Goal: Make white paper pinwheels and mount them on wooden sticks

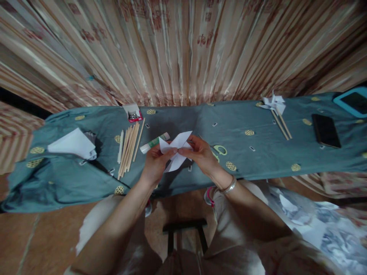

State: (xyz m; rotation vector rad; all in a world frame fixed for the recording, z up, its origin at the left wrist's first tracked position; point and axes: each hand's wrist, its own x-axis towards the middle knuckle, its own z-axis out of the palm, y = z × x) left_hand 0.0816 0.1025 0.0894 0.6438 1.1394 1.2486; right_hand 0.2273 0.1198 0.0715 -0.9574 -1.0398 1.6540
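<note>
A white paper pinwheel point(179, 142) is held up over the near middle of the cloth-covered table. My left hand point(156, 162) grips its left side, the thumb pressed close to the centre. From the other side my right hand point(203, 154) pinches it, thumb also at the centre. Whether a pin sits under the thumbs is hidden. Just behind my left hand lies a glue stick point(155, 143) with a green and white label. Scissors with pale green handles point(220, 150) rest beside my right hand, partly covered by it.
Left of my hands lie several wooden sticks point(129, 149), an open box of small metal pins point(134, 114) and white paper sheets point(74, 143). Rightward are finished pinwheels on sticks point(274, 104), a black phone point(326, 130) and a blue-framed device point(354, 101). A curtain point(183, 49) hangs behind.
</note>
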